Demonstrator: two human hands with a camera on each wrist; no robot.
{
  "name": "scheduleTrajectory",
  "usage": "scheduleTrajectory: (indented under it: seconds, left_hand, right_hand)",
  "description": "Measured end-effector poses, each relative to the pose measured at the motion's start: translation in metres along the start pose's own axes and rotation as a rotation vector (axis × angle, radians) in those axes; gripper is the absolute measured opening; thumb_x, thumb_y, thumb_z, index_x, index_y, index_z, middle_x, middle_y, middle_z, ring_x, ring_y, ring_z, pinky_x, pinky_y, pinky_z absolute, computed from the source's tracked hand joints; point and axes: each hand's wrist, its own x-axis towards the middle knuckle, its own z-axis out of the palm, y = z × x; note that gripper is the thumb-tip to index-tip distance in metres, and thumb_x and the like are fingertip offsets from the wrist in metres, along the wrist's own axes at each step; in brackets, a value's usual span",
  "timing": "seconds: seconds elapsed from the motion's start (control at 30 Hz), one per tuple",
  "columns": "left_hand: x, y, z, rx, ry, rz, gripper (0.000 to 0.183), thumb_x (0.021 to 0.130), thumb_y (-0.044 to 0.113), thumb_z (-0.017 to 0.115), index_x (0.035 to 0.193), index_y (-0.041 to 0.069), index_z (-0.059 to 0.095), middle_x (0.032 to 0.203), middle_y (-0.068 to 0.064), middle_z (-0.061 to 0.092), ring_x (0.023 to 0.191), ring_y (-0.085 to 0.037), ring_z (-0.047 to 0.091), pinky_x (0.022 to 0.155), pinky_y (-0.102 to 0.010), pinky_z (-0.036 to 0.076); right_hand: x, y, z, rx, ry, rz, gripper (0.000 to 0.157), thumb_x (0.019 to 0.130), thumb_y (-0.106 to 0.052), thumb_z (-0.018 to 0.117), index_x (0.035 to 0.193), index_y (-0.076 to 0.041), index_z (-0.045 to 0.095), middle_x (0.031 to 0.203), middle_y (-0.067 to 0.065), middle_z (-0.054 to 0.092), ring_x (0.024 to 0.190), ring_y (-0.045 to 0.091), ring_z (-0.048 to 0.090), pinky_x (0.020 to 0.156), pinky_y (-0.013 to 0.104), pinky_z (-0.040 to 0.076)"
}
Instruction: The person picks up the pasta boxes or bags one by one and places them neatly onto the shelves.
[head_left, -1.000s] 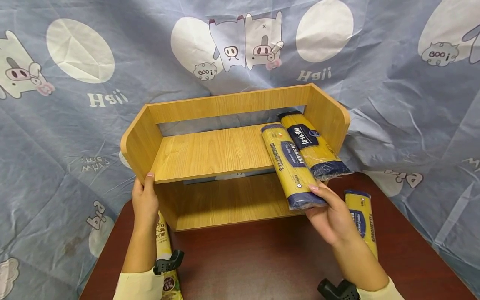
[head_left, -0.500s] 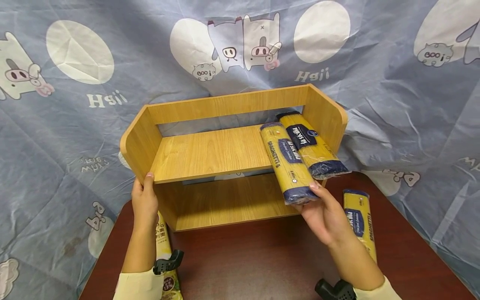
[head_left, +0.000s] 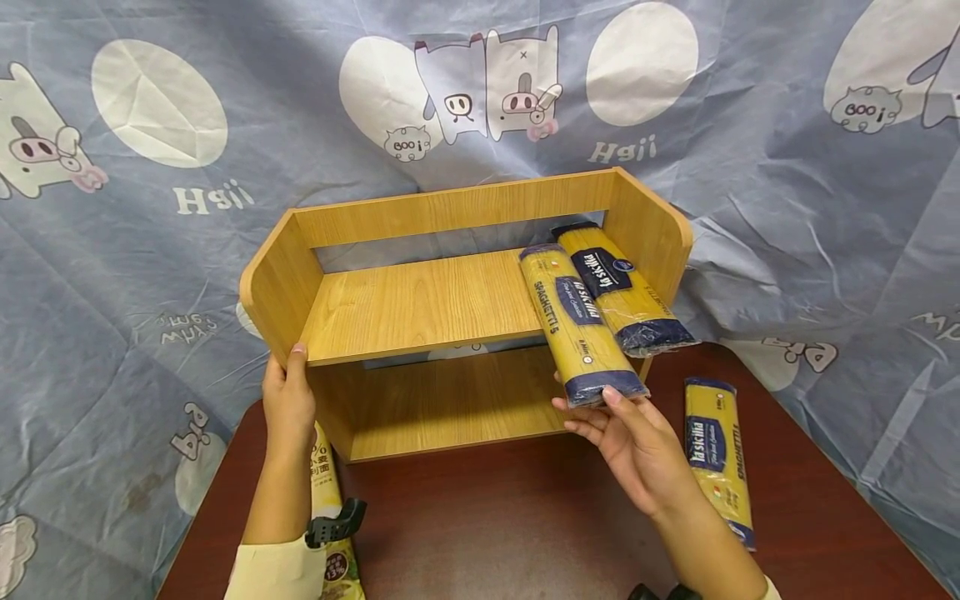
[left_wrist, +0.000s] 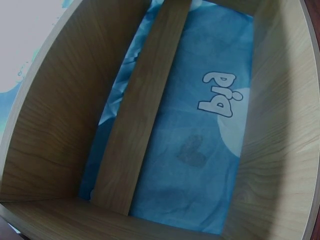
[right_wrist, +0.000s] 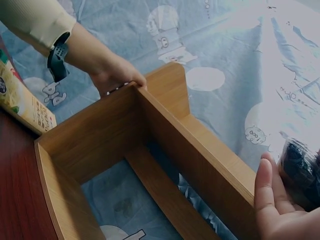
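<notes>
My left hand (head_left: 288, 400) grips the left side panel of a wooden two-tier shelf (head_left: 405, 308), its thumb at the front edge of the upper board. In the right wrist view, the same left hand (right_wrist: 117, 75) holds the shelf's corner. A yellow spaghetti pack (head_left: 577, 325) with blue ends slants over the upper board and sticks out past its front. My right hand (head_left: 630, 442) holds this pack's near end, thumb on the blue band and fingers underneath. Beside it, a second spaghetti pack (head_left: 618, 287) lies along the right side panel, its near end also overhanging.
Another spaghetti pack (head_left: 716, 454) lies on the dark red table (head_left: 480, 525) to the right. A yellow and white noodle package (head_left: 326, 492) lies left, partly behind the left forearm. Behind the shelf hangs a blue patterned cloth (head_left: 277, 100).
The held spaghetti pack has shifted slightly back and left onto the shelf. My right hand has slid down to its near end, thumb moving from the side edge to the blue band. The left hand stays put.
</notes>
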Motion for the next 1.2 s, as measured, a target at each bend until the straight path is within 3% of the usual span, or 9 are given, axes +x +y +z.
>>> scheduleTrajectory:
  seconds: [0.37,0.63,0.9,1.2]
  left_hand:
    - [0.001,0.002,-0.002,-0.001,-0.002,-0.004,0.043,0.105,0.043,0.049,0.142,0.022,0.055,0.120,0.004,0.058,0.108,-0.011,0.055,0.097,-0.030,0.041]
    - [0.002,0.000,-0.001,0.010,-0.002,-0.002,0.043,0.105,0.042,0.049,0.140,0.019,0.056,0.116,0.005,0.058,0.106,-0.010,0.055,0.095,-0.029,0.041]
    - [0.001,0.000,-0.002,0.011,0.004,-0.004,0.044,0.105,0.042,0.049,0.143,0.020,0.055,0.123,0.003,0.059,0.110,-0.010,0.054,0.098,-0.030,0.041]
    - [0.001,-0.001,-0.001,-0.005,-0.003,0.004,0.042,0.105,0.041,0.050,0.140,0.019,0.056,0.115,0.006,0.059,0.107,-0.010,0.055,0.096,-0.029,0.041]
  right_hand:
    - [0.014,0.003,0.004,-0.074,0.139,-0.008,0.043,0.111,-0.013,0.034,0.152,-0.005,0.026,0.133,0.011,0.064,0.118,0.023,0.069,0.095,0.030,0.056]
    - [0.031,0.009,0.000,-0.128,0.205,-0.051,0.042,0.111,-0.015,0.038,0.150,-0.005,0.030,0.130,0.006,0.065,0.116,0.020,0.070,0.094,0.030,0.057]
    - [0.050,0.015,-0.003,-0.140,0.267,-0.063,0.041,0.110,-0.020,0.042,0.148,-0.009,0.034,0.131,0.002,0.063,0.113,0.018,0.071,0.092,0.031,0.058]
    - [0.062,0.019,-0.007,-0.161,0.337,-0.067,0.035,0.109,-0.024,0.045,0.141,-0.011,0.041,0.119,-0.001,0.068,0.103,0.016,0.074,0.086,0.031,0.060]
